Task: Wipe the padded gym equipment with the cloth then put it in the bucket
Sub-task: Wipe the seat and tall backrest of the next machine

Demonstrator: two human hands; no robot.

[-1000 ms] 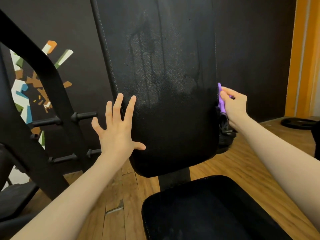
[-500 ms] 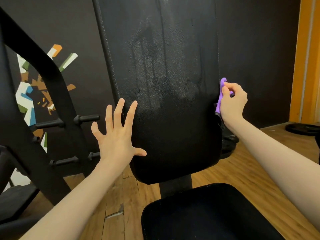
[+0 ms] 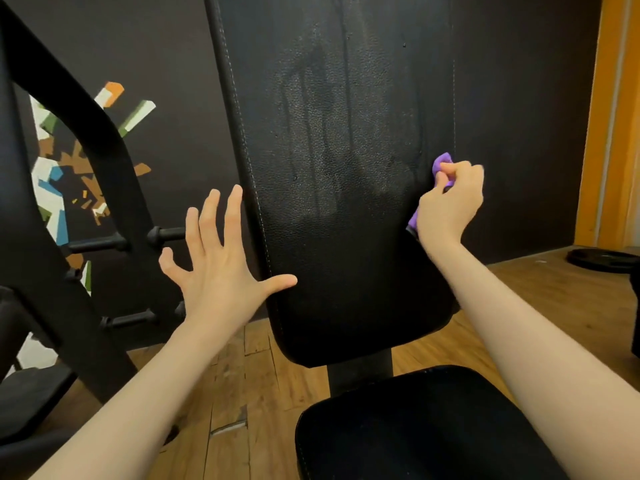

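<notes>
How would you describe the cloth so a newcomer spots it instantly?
Start at the tall black padded backrest filling the middle of the view, then go to its right edge about halfway down. There the right hand grips a small bunched cloth against the pad. It is bright purple, the only thing of that colour among black padding, dark wall and wooden floor.

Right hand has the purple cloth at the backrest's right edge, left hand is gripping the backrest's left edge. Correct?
Not quite. The left hand isn't gripping anything: in the head view its fingers are spread wide open beside the backrest's left edge. The rest holds: the right hand grips the purple cloth at the backrest's right edge.
</notes>
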